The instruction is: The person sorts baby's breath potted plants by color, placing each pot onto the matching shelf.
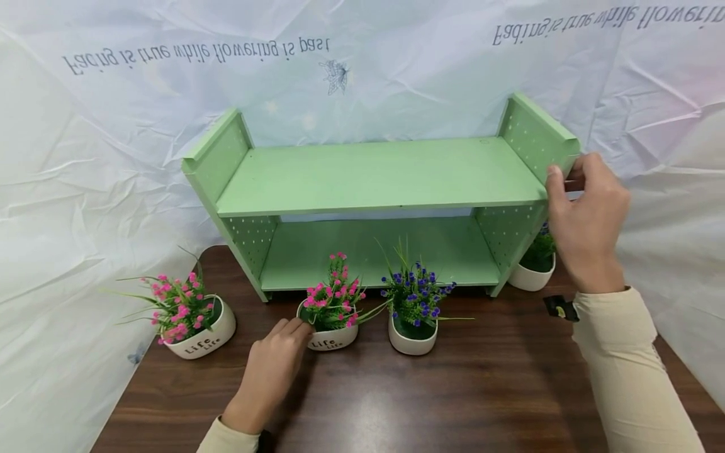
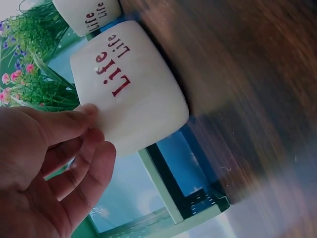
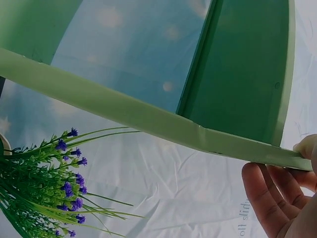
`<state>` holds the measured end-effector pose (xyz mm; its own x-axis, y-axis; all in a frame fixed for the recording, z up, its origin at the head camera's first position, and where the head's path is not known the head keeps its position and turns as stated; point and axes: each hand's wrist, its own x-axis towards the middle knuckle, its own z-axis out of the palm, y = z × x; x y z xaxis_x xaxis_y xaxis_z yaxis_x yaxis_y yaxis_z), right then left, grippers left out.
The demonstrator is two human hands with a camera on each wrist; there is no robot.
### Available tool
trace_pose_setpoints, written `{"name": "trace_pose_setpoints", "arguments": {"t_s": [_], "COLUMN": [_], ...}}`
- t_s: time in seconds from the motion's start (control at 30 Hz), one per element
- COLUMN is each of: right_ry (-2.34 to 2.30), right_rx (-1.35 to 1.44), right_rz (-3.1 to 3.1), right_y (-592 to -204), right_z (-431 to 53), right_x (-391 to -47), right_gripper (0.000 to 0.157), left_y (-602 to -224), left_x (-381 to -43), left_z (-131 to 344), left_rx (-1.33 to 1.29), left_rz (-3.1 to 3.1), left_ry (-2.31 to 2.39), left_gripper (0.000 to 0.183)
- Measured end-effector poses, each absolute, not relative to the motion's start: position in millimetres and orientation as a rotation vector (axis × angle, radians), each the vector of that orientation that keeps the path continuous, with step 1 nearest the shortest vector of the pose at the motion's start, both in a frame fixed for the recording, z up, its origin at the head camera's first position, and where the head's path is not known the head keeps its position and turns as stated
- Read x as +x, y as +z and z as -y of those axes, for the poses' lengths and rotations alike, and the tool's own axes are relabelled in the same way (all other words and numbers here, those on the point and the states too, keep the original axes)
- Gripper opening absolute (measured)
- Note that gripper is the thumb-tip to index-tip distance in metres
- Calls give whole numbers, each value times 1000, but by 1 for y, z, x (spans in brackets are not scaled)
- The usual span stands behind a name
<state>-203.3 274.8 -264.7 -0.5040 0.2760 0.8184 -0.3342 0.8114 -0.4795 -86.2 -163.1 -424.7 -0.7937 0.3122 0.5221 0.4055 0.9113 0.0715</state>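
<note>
A green two-tier shelf [image 1: 368, 176] stands on the table. My right hand [image 1: 591, 217] grips the front edge of its right side panel, with the thumb on the inner side and the fingers outside, as the right wrist view shows. Lower left, my left hand [image 1: 277, 362] pinches the rim of a white pot with pink flowers [image 1: 331, 340]; in the left wrist view the thumb and fingers are at the rim of this pot [image 2: 133, 89], lettered "Life". The pot rests on the table in front of the shelf.
A second pink-flowered pot [image 1: 206, 333] sits at the left. A purple-flowered pot [image 1: 413, 340] stands right of the held one, and another purple-flowered pot [image 1: 532, 277] is behind the shelf's right side. White printed cloth [image 1: 385, 75] hangs behind the brown table [image 1: 453, 402].
</note>
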Motion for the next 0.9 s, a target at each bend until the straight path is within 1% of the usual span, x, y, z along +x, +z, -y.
{"name": "trace_pose_setpoints", "arguments": {"t_s": [0.33, 0.6, 0.9], "right_ry": [730, 740, 727], "right_rx": [56, 54, 33], "right_rz": [1969, 1978, 1986], "right_y": [-264, -262, -262], "right_z": [-276, -273, -274], "right_x": [-202, -203, -201], "right_gripper": [30, 30, 30], "left_y": [-421, -401, -380], "left_x": [-87, -83, -89], "left_z": [170, 185, 199], "left_rx": [-612, -578, -545], "left_rz": [2435, 2389, 2335], "left_ry": [-230, -204, -219], "left_gripper": [7, 6, 8]}}
